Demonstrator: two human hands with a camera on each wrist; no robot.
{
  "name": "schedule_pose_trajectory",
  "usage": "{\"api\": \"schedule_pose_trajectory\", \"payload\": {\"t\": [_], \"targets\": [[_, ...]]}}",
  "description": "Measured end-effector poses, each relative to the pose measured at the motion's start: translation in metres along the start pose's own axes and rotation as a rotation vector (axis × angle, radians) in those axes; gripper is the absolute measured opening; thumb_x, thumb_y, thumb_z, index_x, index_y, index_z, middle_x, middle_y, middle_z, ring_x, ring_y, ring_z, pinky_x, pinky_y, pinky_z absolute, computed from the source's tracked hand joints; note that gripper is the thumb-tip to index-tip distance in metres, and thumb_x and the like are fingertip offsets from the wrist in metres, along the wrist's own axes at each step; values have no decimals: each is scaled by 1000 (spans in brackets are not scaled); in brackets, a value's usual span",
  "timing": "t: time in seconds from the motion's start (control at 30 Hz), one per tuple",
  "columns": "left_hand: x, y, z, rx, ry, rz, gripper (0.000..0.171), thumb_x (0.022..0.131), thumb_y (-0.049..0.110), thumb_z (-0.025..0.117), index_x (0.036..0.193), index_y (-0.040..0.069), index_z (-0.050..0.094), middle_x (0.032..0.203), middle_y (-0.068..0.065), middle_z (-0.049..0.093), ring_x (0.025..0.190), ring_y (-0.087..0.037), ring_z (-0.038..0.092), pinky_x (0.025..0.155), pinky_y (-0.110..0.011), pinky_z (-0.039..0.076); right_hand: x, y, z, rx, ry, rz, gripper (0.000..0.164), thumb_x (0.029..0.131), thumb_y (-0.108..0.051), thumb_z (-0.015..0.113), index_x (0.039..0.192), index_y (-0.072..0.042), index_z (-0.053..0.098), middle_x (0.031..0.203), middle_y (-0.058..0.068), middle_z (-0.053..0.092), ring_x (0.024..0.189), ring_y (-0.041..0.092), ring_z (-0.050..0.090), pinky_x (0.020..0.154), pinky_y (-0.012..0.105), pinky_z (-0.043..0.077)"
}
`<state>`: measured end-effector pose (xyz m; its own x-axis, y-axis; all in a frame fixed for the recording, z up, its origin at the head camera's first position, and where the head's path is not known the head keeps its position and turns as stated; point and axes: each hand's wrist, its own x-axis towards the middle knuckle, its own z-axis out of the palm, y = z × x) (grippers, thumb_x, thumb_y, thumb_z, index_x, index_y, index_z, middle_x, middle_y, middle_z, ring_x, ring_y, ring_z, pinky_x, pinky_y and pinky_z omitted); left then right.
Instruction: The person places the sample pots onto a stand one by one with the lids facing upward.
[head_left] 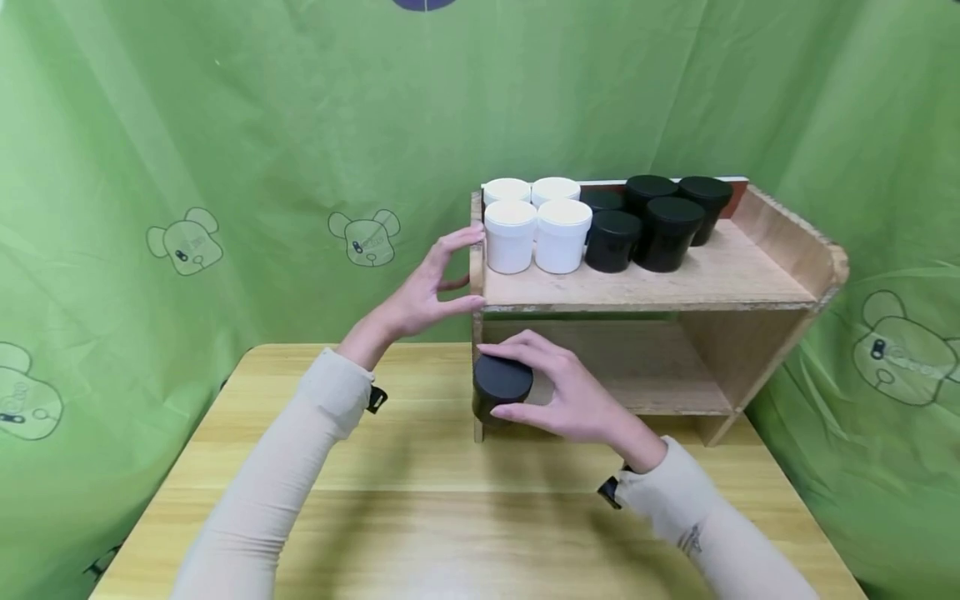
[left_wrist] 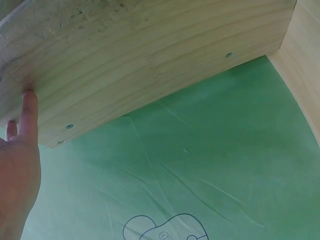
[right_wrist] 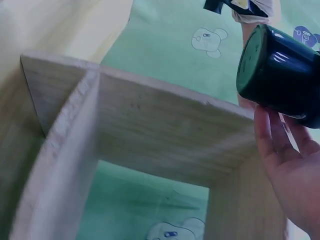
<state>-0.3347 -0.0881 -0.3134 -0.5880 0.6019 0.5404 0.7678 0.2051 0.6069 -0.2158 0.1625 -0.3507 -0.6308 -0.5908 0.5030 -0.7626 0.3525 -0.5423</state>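
A wooden two-tier shelf (head_left: 750,262) carries jars on its top board. My right hand (head_left: 573,396) grips a black lidded jar (head_left: 501,392) between thumb and fingers, in front of the shelf's lower left opening. From the right wrist view, that jar (right_wrist: 280,75) is tilted, with its base to the left. My left hand (head_left: 416,300) touches the shelf's left side panel (head_left: 477,275) with extended fingers. Seen from the left wrist, a fingertip (left_wrist: 30,97) meets the outer face of this panel (left_wrist: 150,60).
White lidded jars (head_left: 512,237) fill the left end of the top board, in two rows. Several black jars (head_left: 667,237) stand right beside them. The shelf's lower board (head_left: 622,367) lies beneath. A wooden table (head_left: 420,533) supports everything, with a green curtain (head_left: 300,125) behind.
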Motion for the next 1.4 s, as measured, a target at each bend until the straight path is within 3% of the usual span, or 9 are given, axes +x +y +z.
{"api": "schedule_pose_trajectory", "payload": {"t": [0.17, 0.37, 0.67, 0.8, 1.07, 1.2, 1.3, 1.4], "targets": [[0, 0, -3, -12, 11, 1, 86, 90, 18, 77, 159, 25, 26, 171, 9, 17, 157, -19, 23, 110, -52, 53, 4, -7, -17, -42, 24, -11, 71, 82, -25, 89, 146, -24, 60, 132, -4, 61, 114, 11, 59, 91, 30, 55], [0, -1, 0, -23, 0, -13, 86, 90, 20, 77, 160, 27, 26, 171, 13, 17, 157, -16, 22, 111, -47, 52, 1, -12, -40, -103, 77, -24, 71, 80, -19, 90, 145, -20, 61, 131, -2, 62, 113, 11, 59, 90, 26, 53], [1, 0, 1, -22, 5, -17, 87, 89, 22, 76, 160, 25, 25, 171, 11, 16, 158, -18, 22, 110, -49, 53, -6, -9, -81, -184, 200, -26, 72, 74, -5, 90, 141, -16, 65, 127, 4, 66, 114, 9, 56, 92, 20, 44], [1, 0, 2, -20, 3, -20, 87, 90, 23, 77, 159, 26, 25, 171, 12, 16, 158, -18, 22, 110, -49, 53, -11, -9, -103, -182, 274, -9, 73, 72, 2, 88, 140, -12, 65, 123, 0, 64, 112, 5, 54, 94, 17, 42], [1, 0, 2, -24, 8, -14, 86, 90, 22, 77, 160, 26, 26, 171, 12, 16, 158, -18, 22, 111, -51, 52, -21, 2, -148, -37, 434, -30, 69, 74, 18, 76, 139, 3, 61, 124, -2, 61, 109, 14, 51, 89, 13, 49], [1, 1, 2, -28, 5, -18, 86, 90, 21, 77, 160, 26, 26, 171, 12, 16, 158, -17, 22, 111, -50, 52, -26, 9, -167, 12, 548, -34, 61, 77, 16, 74, 136, 8, 62, 124, 1, 62, 109, 15, 52, 91, 13, 50], [1, 2, 2, -27, 12, -18, 86, 90, 21, 77, 159, 25, 26, 171, 11, 16, 158, -18, 22, 111, -50, 53, -27, 14, -180, 75, 619, 3, 57, 79, 14, 74, 135, 8, 63, 128, 3, 61, 115, 15, 53, 97, 11, 50], [1, 3, 2, -29, 16, -12, 86, 90, 20, 77, 159, 24, 26, 172, 9, 16, 158, -19, 21, 110, -53, 53, -29, 19, -192, 80, 685, 99, 57, 81, 11, 74, 137, 2, 64, 128, 3, 58, 117, 13, 54, 98, 9, 50]]}}
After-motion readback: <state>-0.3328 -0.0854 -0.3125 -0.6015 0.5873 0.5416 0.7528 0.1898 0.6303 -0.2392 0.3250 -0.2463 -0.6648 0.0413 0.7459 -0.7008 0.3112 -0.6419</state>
